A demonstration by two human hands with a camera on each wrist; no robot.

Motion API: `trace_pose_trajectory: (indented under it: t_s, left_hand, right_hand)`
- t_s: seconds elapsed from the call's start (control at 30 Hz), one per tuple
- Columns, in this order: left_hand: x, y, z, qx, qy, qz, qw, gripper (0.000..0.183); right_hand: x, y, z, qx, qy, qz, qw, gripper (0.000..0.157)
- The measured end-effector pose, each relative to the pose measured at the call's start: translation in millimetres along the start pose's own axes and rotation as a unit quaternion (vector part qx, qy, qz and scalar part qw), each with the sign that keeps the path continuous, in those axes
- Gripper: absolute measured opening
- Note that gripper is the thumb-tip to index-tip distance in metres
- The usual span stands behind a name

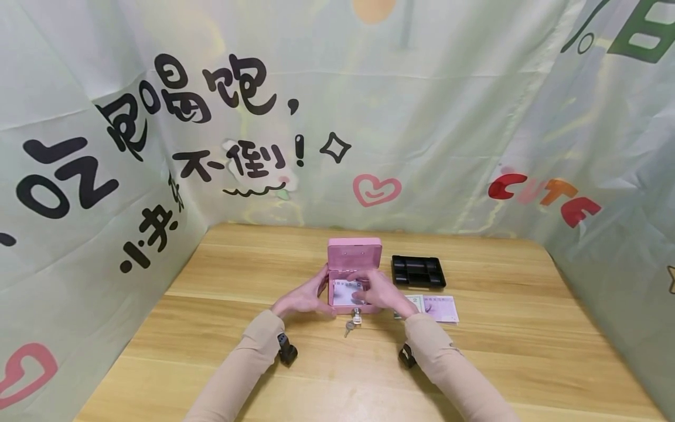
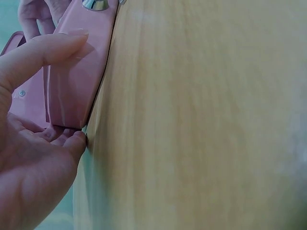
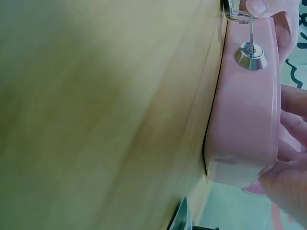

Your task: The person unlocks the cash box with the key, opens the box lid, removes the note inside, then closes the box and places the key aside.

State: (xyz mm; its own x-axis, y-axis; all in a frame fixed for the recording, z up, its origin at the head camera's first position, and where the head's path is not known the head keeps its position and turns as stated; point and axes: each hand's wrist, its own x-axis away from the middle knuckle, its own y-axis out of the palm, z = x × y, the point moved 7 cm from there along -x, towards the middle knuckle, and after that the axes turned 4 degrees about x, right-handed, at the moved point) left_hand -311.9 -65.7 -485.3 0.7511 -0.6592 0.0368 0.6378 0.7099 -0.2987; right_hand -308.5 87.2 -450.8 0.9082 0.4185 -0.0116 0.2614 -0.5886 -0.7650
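A small pink cash box [image 1: 337, 309] stands on the table with its lid [image 1: 354, 253] raised at the back. Banknotes [image 1: 344, 294] lie inside it. My left hand [image 1: 306, 298] holds the front left corner, thumb along the front wall and fingers at the left side. My right hand [image 1: 382, 291] reaches over the right wall, with extended fingers inside the box over the notes. In the right wrist view, a key sits in the round metal lock [image 3: 252, 60] on the front. Another key [image 1: 348, 327] hangs below it on the ring.
A black compartment tray [image 1: 422, 279] lies to the right of the box. In front of it are purple banknotes [image 1: 444, 309] and a paler note [image 1: 418, 300], partly behind my right wrist. Printed cloth [image 1: 437, 164] walls off the table [image 1: 253, 258] at the back and sides.
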Motion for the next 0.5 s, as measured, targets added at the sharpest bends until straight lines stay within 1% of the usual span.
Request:
trace_pose_trajectory:
  t_s: [0.17, 0.33, 0.5]
  left_hand:
    - [-0.1, -0.1, -1.2, 0.001, 0.002, 0.001, 1.0, 0.131]
    - [-0.7, -0.8, -1.9, -0.002, 0.004, 0.002, 1.0, 0.132]
    - [-0.8, -0.2, -0.7, 0.014, 0.007, -0.002, 0.9999, 0.132]
  right_hand:
    - [-2.4, 0.6, -1.0, 0.008, -0.01, -0.002, 1.0, 0.041]
    - [-4.3, 1.0, -0.8, 0.016, -0.001, -0.003, 1.0, 0.041]
    - [-6.0, 2.7, 0.5, 0.013, 0.012, -0.009, 1.0, 0.041]
